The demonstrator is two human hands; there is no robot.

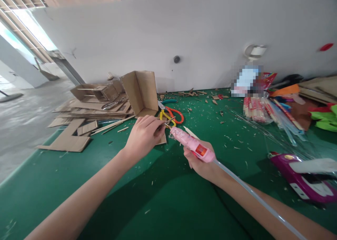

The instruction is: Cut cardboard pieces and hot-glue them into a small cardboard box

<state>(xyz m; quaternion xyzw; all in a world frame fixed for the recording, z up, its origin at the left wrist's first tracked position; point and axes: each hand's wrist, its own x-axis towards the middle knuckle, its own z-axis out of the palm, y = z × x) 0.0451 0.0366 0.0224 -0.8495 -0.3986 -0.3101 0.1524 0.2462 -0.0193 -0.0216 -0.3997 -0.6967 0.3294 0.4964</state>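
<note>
My right hand [200, 161] is wrapped round a pink glue gun [191, 144] with a long clear glue stick [252, 194] coming out of its back. The gun's nozzle points up and left, close to the fingers of my left hand [144, 134]. Those fingers are pinched on a small thin dark piece, partly hidden by the hand. Just behind the hands lie scissors with orange and yellow handles [178, 116]. A folded cardboard piece [144, 92] stands upright behind my left hand, and a flat bit of cardboard [163, 138] lies below it.
At the left, cardboard sheets [71, 136], a small cardboard structure [97, 92] and wooden sticks [113, 125] lie on the green table [137, 205]. To the right are packaged sticks [255, 110], a purple tool [300, 178] and green material [325, 118]. A white wall [210, 32] rises behind.
</note>
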